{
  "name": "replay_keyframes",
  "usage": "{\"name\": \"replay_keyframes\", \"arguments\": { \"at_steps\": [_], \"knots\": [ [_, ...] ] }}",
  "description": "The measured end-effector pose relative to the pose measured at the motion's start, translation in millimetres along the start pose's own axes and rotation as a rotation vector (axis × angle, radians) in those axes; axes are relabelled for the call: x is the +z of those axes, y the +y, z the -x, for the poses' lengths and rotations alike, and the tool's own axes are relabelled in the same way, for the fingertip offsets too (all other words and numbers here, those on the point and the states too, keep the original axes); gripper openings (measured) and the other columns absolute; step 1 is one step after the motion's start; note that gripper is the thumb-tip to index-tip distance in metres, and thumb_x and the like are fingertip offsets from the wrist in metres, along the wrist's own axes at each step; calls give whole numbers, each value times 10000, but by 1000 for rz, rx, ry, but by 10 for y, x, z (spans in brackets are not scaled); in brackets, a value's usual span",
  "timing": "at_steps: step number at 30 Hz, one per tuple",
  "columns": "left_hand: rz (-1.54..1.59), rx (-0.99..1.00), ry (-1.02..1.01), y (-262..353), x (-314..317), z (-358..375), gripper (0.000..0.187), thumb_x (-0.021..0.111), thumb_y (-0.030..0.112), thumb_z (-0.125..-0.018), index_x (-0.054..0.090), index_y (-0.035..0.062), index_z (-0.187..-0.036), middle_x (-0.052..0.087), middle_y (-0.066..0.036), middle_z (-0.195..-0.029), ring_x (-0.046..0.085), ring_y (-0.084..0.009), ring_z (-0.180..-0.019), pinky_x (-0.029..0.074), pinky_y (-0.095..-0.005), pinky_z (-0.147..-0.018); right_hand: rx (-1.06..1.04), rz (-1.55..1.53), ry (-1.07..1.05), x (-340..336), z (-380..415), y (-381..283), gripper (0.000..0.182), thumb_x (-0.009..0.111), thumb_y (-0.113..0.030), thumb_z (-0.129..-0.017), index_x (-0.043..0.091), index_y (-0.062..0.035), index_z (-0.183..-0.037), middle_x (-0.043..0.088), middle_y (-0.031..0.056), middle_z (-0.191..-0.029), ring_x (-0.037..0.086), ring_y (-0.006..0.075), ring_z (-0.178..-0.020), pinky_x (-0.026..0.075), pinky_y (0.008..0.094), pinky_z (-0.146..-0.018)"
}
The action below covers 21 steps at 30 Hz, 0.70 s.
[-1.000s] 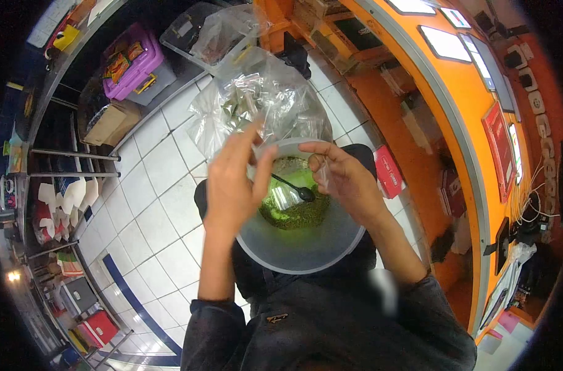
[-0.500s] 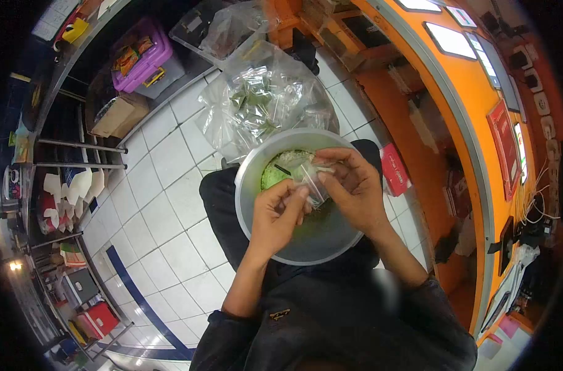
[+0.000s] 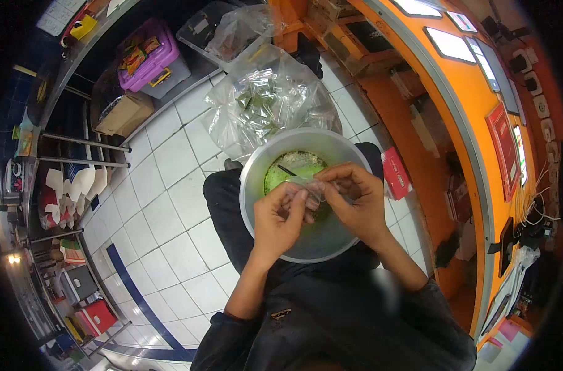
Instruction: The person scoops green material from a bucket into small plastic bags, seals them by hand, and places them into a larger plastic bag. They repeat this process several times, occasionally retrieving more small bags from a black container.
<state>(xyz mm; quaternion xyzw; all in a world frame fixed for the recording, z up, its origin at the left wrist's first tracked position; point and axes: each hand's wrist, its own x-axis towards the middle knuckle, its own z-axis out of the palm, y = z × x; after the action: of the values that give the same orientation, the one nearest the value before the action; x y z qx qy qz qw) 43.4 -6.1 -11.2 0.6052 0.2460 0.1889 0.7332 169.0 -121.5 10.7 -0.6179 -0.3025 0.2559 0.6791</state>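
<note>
Between my two hands is a small clear plastic bag (image 3: 312, 187), pinched at its edges over a large metal pot (image 3: 253, 162). My left hand (image 3: 282, 213) grips the bag's left side with thumb and fingers closed. On the other side, my right hand (image 3: 355, 201) pinches it near the top. Inside the pot lies a bright green, grainy-looking mass (image 3: 275, 175), with a thin dark stick-like handle (image 3: 285, 170) resting in it. My hands hide part of the pot's contents. The pot rests in my lap, between my legs.
Beyond the pot, a big clear plastic bag (image 3: 275, 105) with green leaves stands on the tiled floor (image 3: 176, 210). A purple-lidded box (image 3: 146, 55) and a cardboard box (image 3: 125, 113) are at the left. An orange counter (image 3: 460, 93) runs along the right, a red box (image 3: 395, 173) below it.
The small bag has been turned between my fingers, and its striped opening edge shows less clearly. Both hands remain over the pot. The whole view has shifted slightly.
</note>
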Motion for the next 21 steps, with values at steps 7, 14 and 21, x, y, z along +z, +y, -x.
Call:
{"name": "replay_keyframes", "arguments": {
  "at_steps": [7, 14, 21],
  "knots": [
    [-36, -184, -77, 122, -191, 59, 160, 633, 106, -1031, 671, -13, -931, 692, -43, -723, 602, -54, -558, 431, -215, -471, -249, 711, 113, -87, -99, 17, 205, 732, -10, -911, 676, 10, -1107, 722, 131, -1048, 731, 166, -923, 581, 293, -785],
    [-146, -119, -182, 95, -197, 101, 194, 617, 124, -1042, 650, 7, -891, 666, -46, -689, 574, -61, -541, 427, -227, -495, 4, 390, -129, 19, 151, -128, 181, 777, -71, -888, 724, 19, -1036, 747, 123, -932, 746, 178, -830, 582, 298, -725],
    [-245, -34, -311, -37, -297, 99, 194, 620, 108, -1032, 652, 10, -868, 639, -20, -670, 559, -54, -556, 416, -230, -498, 326, 57, -220, 25, 79, -54, 125, 754, -81, -935, 747, 34, -985, 768, 92, -863, 716, 88, -775, 576, 244, -699]
  ]
}}
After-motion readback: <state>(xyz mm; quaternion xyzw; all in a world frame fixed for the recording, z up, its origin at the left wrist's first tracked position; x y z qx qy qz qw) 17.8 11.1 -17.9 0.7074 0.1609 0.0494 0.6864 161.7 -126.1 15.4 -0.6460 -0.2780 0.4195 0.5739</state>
